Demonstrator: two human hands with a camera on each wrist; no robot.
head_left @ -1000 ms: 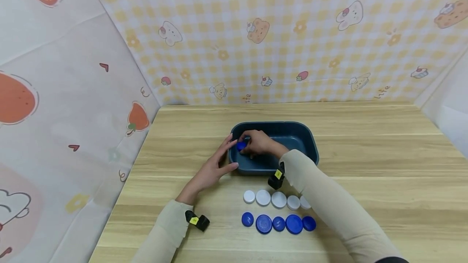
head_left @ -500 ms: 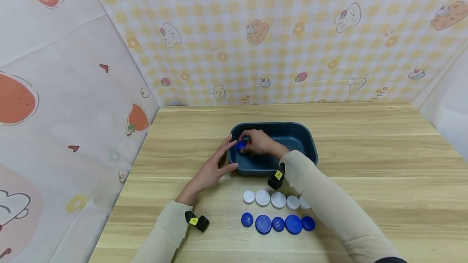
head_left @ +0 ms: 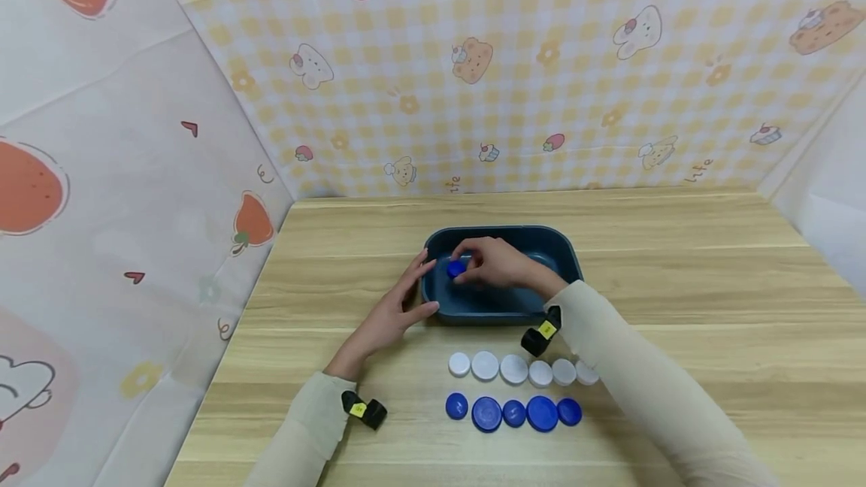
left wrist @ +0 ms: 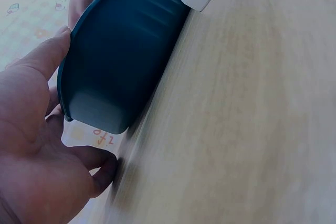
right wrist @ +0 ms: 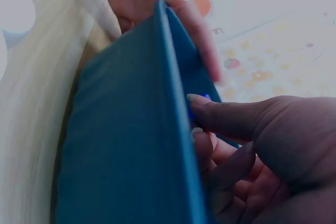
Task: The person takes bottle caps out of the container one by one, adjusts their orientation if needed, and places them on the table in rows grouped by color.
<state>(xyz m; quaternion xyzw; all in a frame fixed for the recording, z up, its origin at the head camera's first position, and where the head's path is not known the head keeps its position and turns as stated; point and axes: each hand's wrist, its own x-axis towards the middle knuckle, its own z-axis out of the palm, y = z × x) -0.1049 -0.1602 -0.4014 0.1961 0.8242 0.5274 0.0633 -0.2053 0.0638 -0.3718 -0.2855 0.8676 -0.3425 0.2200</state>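
Observation:
A dark blue-green plastic tub (head_left: 514,316) stands on the table. Inside its left part my right hand (head_left: 501,263) pinches a blue bottle cap (head_left: 456,268) between thumb and fingers. In the right wrist view the cap (right wrist: 206,98) barely shows behind the thumb, and the tub wall (right wrist: 126,129) hides part of the hand. My left hand (head_left: 387,316) rests against the tub's left end, fingers spread and thumb touching the rim near the front corner. The left wrist view has this thumb (left wrist: 50,51) on the rim, with other fingers bent beside the tub.
In front of the tub lies a row of several white bottle caps (head_left: 514,370). A row of several blue bottle caps (head_left: 514,413) lies nearer to me. The wooden table (head_left: 697,284) ends at a patterned cloth backdrop (head_left: 514,96), with another cloth (head_left: 135,209) at the left.
My right hand has moved slightly right inside the tub, carrying the blue bottle cap away from the left wall. Its sleeve uncovers more white caps. The left hand stays in place.

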